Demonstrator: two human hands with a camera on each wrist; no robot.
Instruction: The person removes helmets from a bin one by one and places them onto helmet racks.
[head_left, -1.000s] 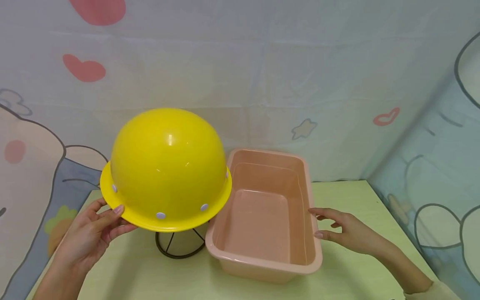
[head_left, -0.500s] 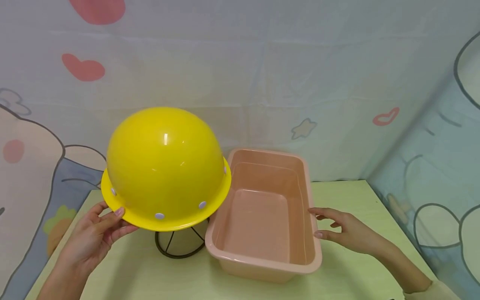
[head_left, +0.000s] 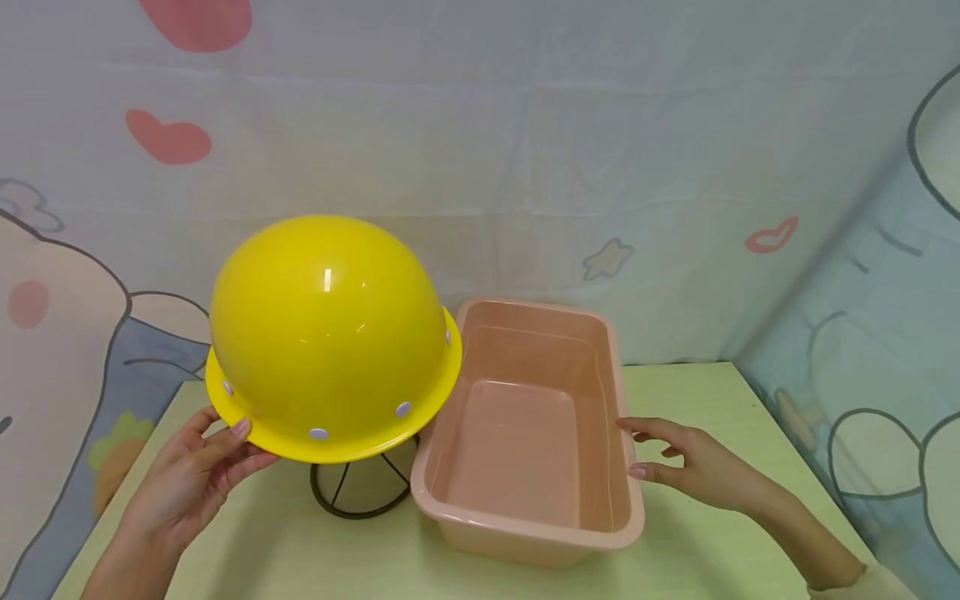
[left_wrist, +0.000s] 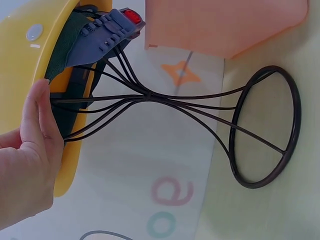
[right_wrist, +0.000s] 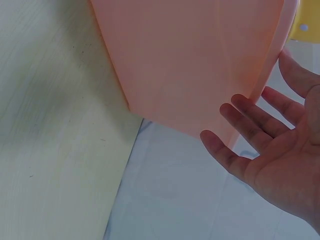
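Note:
A glossy yellow hard hat (head_left: pixel 330 333) sits on a black wire stand (head_left: pixel 360 490) at the table's left. My left hand (head_left: pixel 197 477) grips the hat's brim at its lower left, thumb on top and fingers under the rim. In the left wrist view the brim (left_wrist: pixel 62 165) is pinched by that hand (left_wrist: pixel 30 165), and the wire stand (left_wrist: pixel 250 130) runs up into the hat's liner. To the right stands an empty pink plastic tub (head_left: pixel 480 521). My right hand (head_left: pixel 693 467) rests with straight fingers against the tub's right rim; the right wrist view shows the hand (right_wrist: pixel 270 155) beside the tub wall (right_wrist: pixel 190 60).
The pale green table (head_left: pixel 712 550) has bare surface in front of the tub and to its right. A cartoon-printed cloth backdrop (head_left: pixel 600 167) hangs close behind the table and wraps round the right side.
The hat has tilted and shifted slightly left on its stand with my left hand on the brim. My right hand and the tub have not moved.

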